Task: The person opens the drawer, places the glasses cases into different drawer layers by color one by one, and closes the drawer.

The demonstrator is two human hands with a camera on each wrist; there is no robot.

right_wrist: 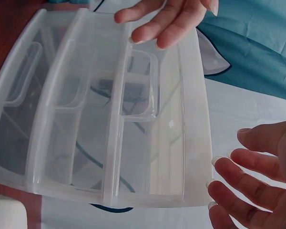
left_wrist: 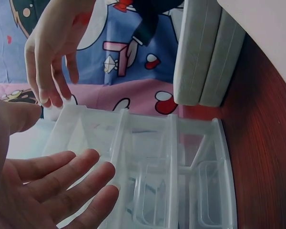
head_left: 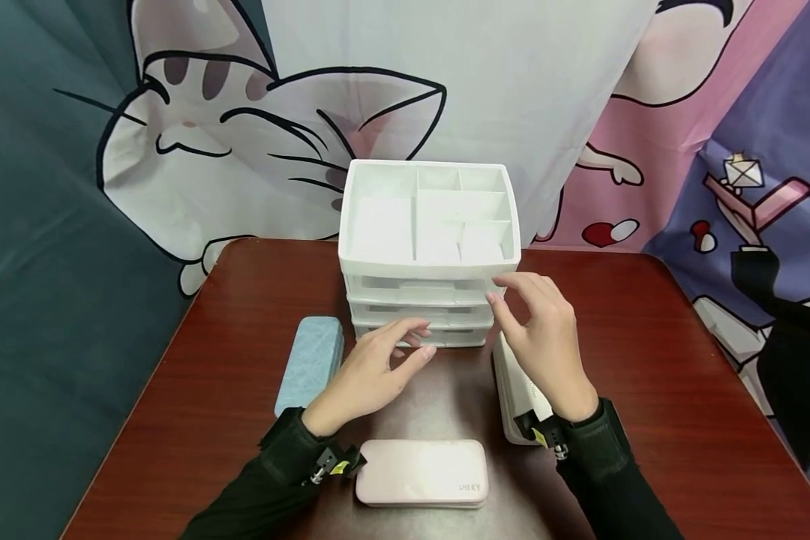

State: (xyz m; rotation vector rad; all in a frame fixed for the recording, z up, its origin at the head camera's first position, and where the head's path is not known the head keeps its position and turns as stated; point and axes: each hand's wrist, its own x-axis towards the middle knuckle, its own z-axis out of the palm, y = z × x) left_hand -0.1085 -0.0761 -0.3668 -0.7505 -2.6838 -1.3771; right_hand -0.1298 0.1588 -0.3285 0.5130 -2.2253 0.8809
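Note:
A white organizer (head_left: 432, 268) with a divided top tray and three see-through drawers (head_left: 418, 289) stands at the table's back middle. In front of its lower drawers is my left hand (head_left: 371, 371), fingers extended and slightly bent, holding nothing. My right hand (head_left: 547, 345) is raised by the organizer's upper right front corner, thumb and fingers apart. The right wrist view shows right fingertips (right_wrist: 215, 162) close beside the organizer's rim (right_wrist: 198, 143); whether they touch it I cannot tell. In the left wrist view, the drawer fronts (left_wrist: 152, 191) lie beyond the left hand (left_wrist: 52, 191).
A pale blue case (head_left: 310, 364) lies left of the organizer. On the right, partly under my right wrist, is a cream case (head_left: 509, 397). A pale pink case (head_left: 421, 472) lies near the front. Cartoon-print curtains (head_left: 499, 82) hang behind the brown table (head_left: 648, 375).

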